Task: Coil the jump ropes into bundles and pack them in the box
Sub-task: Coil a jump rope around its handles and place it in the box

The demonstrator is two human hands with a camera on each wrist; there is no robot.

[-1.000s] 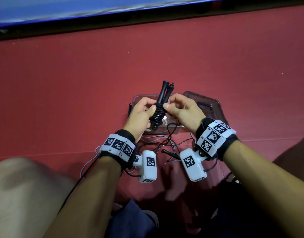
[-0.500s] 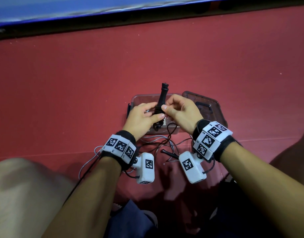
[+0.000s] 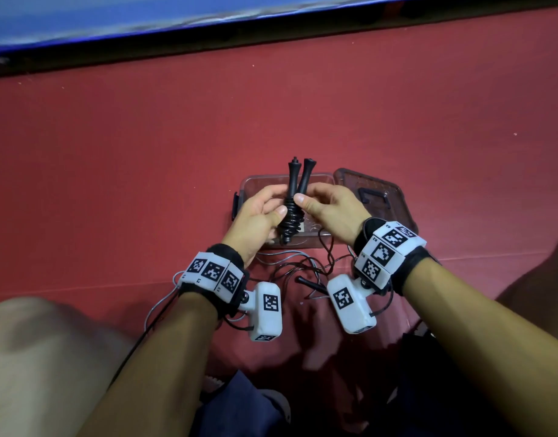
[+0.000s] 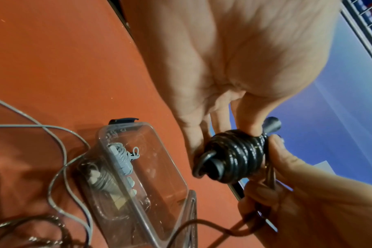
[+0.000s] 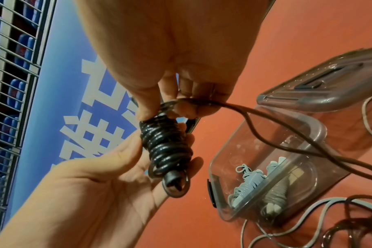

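Note:
A black jump rope (image 3: 290, 216) is wound into a tight coil around its two handles (image 3: 298, 179), which stick up and splay apart above the clear plastic box (image 3: 258, 179). My left hand (image 3: 276, 201) grips the coil from the left, thumb on top. My right hand (image 3: 307, 193) pinches the rope at the top of the coil (image 5: 166, 147). A loose strand (image 5: 276, 134) runs from those fingers down to the floor. In the left wrist view the coil (image 4: 236, 156) sits between both hands. Grey coiled ropes (image 4: 121, 157) lie inside the box.
The box lid (image 3: 375, 197) lies open to the right of the box. Loose grey and black rope (image 3: 296, 263) and a black handle (image 3: 309, 283) lie tangled on the red floor between my wrists. A blue barrier (image 3: 145, 23) runs along the far edge.
The bundle has turned between my hands: half a second ago the handles lined up as one, now both show, splayed apart. The hands stay over the box.

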